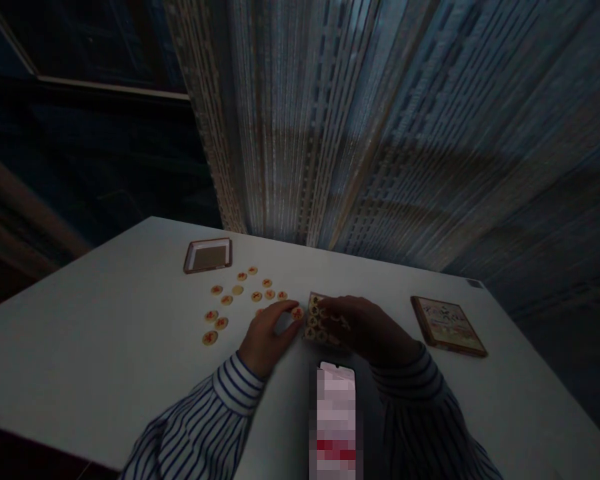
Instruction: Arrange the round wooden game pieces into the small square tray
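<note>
My left hand (269,337) is closed in a pinch, thumb and fingertips gripping a round xiangqi piece (297,313) with a red character. Just right of it stands a small clear box (310,337) holding several pieces with dark characters, arranged in rows. Over the right side of this box arches my right hand (373,330), its fingers curved around it. That hand is in shadow and hides part of the box. More loose pieces (221,323), mostly with red characters, lie scattered to the left of my left hand. One loose piece (237,290) shows a plain face.
A phone (336,413) with a blurred screen lies in front of the box. At the back left is a shallow open tray (209,256); a flat printed case (449,325) lies at the right. The white table (105,320) ends at a curtain (300,133).
</note>
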`<state>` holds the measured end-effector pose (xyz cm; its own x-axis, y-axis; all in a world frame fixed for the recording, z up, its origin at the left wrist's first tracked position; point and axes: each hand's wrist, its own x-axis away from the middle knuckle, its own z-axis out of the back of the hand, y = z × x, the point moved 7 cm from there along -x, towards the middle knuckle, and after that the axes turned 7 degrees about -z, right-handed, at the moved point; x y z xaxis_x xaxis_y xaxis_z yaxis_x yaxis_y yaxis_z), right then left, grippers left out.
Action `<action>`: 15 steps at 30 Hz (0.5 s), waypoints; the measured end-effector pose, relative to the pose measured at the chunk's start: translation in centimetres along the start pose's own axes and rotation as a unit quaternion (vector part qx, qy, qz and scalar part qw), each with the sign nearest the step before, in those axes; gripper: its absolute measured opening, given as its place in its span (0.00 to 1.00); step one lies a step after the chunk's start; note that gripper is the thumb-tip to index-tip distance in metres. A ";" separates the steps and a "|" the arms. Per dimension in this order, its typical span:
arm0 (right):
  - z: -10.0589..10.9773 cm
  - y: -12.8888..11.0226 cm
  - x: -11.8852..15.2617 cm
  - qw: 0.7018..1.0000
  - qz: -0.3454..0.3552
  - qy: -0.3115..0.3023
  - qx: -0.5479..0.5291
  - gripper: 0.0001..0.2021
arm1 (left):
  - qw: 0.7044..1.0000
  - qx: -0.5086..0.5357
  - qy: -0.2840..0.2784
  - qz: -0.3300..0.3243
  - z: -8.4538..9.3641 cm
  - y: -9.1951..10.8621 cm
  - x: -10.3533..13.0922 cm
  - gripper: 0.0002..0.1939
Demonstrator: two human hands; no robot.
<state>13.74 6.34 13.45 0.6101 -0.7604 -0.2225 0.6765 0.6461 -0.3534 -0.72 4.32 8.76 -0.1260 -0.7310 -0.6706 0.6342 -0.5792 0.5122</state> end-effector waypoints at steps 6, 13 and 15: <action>-1.2 0.5 -0.7 0.999 -0.037 0.004 0.023 0.10 | 0.999 0.011 0.028 0.016 -0.7 -0.6 1.3 0.13; -2.9 0.3 -1.5 0.998 -0.050 -0.033 -0.036 0.10 | 0.999 0.015 0.021 -0.022 -0.7 0.7 1.3 0.10; -3.0 0.3 -1.5 0.995 -0.056 -0.038 -0.068 0.09 | 0.999 0.014 0.026 -0.024 -0.7 0.8 1.3 0.10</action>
<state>11.73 7.49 10.97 0.5664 -0.8172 -0.1071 0.6834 0.5383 -0.4932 0.13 3.14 7.93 -0.1157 -0.6829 -0.7213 0.6072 -0.6233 0.4927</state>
